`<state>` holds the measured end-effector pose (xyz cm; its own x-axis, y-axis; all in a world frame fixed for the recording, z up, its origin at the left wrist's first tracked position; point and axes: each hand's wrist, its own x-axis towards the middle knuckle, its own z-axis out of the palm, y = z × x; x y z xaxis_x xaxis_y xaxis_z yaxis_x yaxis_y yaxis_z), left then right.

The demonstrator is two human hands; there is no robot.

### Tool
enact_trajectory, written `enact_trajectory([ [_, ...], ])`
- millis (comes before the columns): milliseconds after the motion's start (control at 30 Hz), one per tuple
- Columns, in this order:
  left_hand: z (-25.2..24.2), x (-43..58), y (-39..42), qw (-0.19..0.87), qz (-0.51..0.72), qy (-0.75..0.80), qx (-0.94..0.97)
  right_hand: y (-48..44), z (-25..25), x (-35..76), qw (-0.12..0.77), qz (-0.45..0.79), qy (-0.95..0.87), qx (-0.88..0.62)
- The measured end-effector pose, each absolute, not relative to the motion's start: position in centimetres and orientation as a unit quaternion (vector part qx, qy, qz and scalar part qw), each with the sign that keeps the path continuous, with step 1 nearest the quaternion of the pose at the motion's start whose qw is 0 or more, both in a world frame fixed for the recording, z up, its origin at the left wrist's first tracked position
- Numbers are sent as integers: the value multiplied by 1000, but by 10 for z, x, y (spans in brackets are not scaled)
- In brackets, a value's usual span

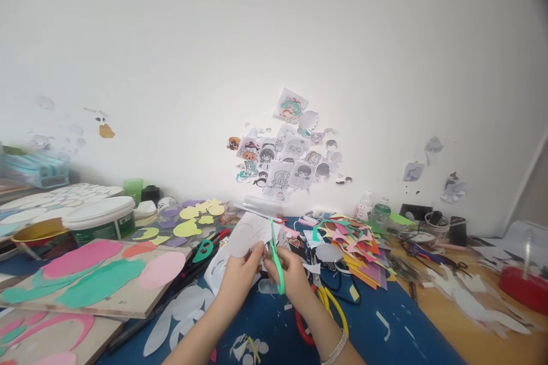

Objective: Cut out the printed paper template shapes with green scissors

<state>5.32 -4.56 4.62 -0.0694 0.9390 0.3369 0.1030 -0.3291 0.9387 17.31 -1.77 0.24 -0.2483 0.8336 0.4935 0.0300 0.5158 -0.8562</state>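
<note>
My right hand [289, 274] is closed around green-handled scissors [277, 271], with the blades pointing up and away from me. Just beside it, my left hand [244, 274] pinches a white paper piece [242, 239] with thumb and fingers. Both hands almost meet over the blue table cover [359, 319], and the small gap between the fingertips is hard to make out. Behind and under the left hand lies a white sheet [218, 265] with cut-out shapes. Larger scissors with red and yellow handles [336, 308] rest beneath my right forearm.
Colored paper scraps [355, 245] are heaped to the right. Boards [166, 291] with pink and green cut-outs stand left, near a white-lidded tub [100, 214]. White cut-outs [182, 311] lie close to my left forearm. Drawings [295, 148] are stuck on the wall.
</note>
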Motion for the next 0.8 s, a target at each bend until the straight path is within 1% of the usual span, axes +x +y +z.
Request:
enact_trajectory([
  [267, 49, 51, -45, 382, 564, 462, 568, -25, 13, 175, 525, 399, -698, -279],
  [600, 48, 48, -42, 402, 583, 419, 568, -23, 9, 178, 506, 362, -714, -321],
  [800, 46, 42, -36, 360, 565, 416, 615, -24, 12, 180, 486, 371, -721, -327],
])
